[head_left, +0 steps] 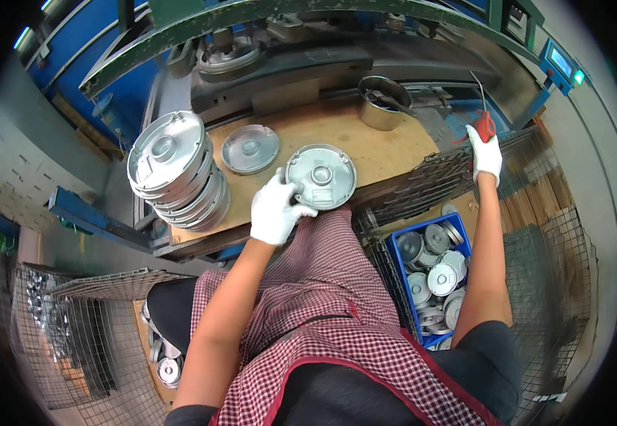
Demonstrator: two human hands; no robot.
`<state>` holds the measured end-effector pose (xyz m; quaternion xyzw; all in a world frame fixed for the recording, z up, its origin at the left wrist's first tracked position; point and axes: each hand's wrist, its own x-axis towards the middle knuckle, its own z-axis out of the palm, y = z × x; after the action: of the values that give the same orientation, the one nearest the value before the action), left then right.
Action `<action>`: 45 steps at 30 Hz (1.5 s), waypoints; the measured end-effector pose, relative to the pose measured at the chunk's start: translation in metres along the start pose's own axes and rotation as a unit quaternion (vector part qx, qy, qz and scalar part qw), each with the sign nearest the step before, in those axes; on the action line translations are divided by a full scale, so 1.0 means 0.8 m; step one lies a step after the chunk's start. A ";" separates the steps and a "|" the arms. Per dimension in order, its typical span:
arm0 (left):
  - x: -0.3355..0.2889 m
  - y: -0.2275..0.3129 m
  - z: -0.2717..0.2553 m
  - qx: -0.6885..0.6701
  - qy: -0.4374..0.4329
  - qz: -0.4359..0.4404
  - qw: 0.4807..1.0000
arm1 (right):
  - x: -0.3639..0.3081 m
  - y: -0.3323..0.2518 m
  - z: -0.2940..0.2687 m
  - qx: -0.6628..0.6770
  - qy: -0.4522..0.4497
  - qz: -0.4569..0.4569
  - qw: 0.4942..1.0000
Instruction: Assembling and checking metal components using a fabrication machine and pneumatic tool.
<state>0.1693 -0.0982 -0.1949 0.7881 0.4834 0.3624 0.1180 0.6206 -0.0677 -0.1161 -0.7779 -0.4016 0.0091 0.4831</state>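
While the round grey cast-metal cover (322,176) lies flat at the wooden bench's (386,153) near edge, the white-gloved left hand (277,207) clamps its fingers on the cover's lower-left rim. Well apart to the right, the gloved right hand (486,155) grips a red-handled tool (484,122).
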 end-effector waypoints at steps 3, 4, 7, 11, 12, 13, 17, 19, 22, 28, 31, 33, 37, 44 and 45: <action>-0.009 0.018 -0.007 -0.083 -0.011 -0.011 0.996 | 0.023 0.030 0.000 -0.238 -0.088 0.040 0.966; -0.013 0.014 -0.006 -0.069 0.072 0.060 0.993 | 0.000 0.003 -0.006 -0.327 -0.152 0.047 0.932; -0.020 0.024 -0.012 -0.074 0.059 0.074 0.993 | -0.035 -0.004 -0.010 -0.370 -0.231 0.047 0.899; -0.017 0.052 -0.003 -0.078 0.061 0.115 0.988 | -0.138 -0.029 -0.021 0.072 -0.445 0.108 0.886; -0.017 0.060 0.002 -0.081 0.051 0.126 0.987 | -0.167 -0.039 -0.019 0.245 -0.509 0.189 0.803; -0.018 0.071 0.015 -0.139 -0.018 0.080 0.987 | -0.188 0.022 0.017 0.329 -0.566 0.117 0.747; -0.012 0.081 0.016 -0.049 -0.121 0.116 0.985 | -0.264 0.043 0.027 0.421 -0.459 0.354 0.697; -0.005 0.059 0.015 0.001 -0.109 0.088 0.990 | -0.274 0.107 0.018 0.451 -0.385 0.458 0.662; 0.006 0.006 0.019 0.064 -0.045 0.058 0.995 | -0.295 0.223 -0.006 0.477 -0.195 0.511 0.688; 0.016 -0.033 0.028 0.124 -0.038 0.023 0.991 | -0.337 0.408 0.005 0.449 0.207 0.584 0.644; 0.016 -0.035 0.027 0.137 -0.022 -0.020 0.990 | -0.324 0.327 0.031 0.408 -0.023 0.584 0.702; 0.018 -0.032 0.031 0.132 -0.019 -0.049 0.990 | -0.291 0.254 0.042 0.307 -0.135 0.542 0.770; 0.016 -0.029 0.023 0.086 -0.023 -0.095 0.992 | -0.224 0.031 0.051 0.248 -0.178 0.137 0.942; 0.018 -0.031 0.022 0.067 -0.022 -0.127 0.989 | -0.054 -0.096 0.106 -0.180 -0.138 -0.110 0.968; 0.017 -0.032 0.022 0.068 -0.018 -0.129 0.989 | -0.041 -0.102 0.117 -0.188 -0.180 -0.079 0.962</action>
<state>0.1676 -0.0712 -0.2148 0.7320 0.6020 0.2963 0.1184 0.5105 -0.0017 -0.1159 -0.8060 -0.5366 0.0352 0.2473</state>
